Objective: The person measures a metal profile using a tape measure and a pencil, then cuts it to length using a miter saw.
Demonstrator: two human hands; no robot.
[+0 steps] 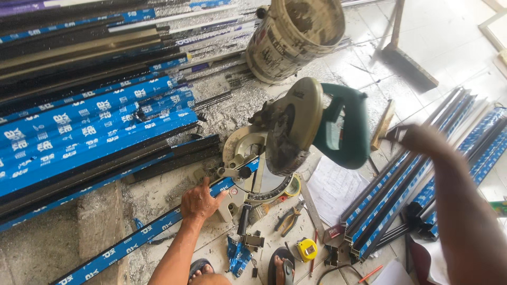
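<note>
My left hand (199, 200) presses down on a long blue-wrapped metal profile (132, 240) that lies across the base of a mitre saw (264, 174). The saw's green head and round blade guard (296, 124) are raised above the turntable. My right hand (417, 138) reaches out to the right over a bundle of blue-wrapped profiles (391, 206); it is blurred, and something dark shows at its fingertips, too unclear to name.
Stacks of blue and black profiles (90, 116) fill the left. A dirty bucket (293, 37) stands behind the saw. Pliers (288, 219), a yellow tape measure (307, 249), a steel ruler (311, 208), papers (335, 187) and a broom (406, 58) lie around. My sandalled feet (200, 268) are at the bottom.
</note>
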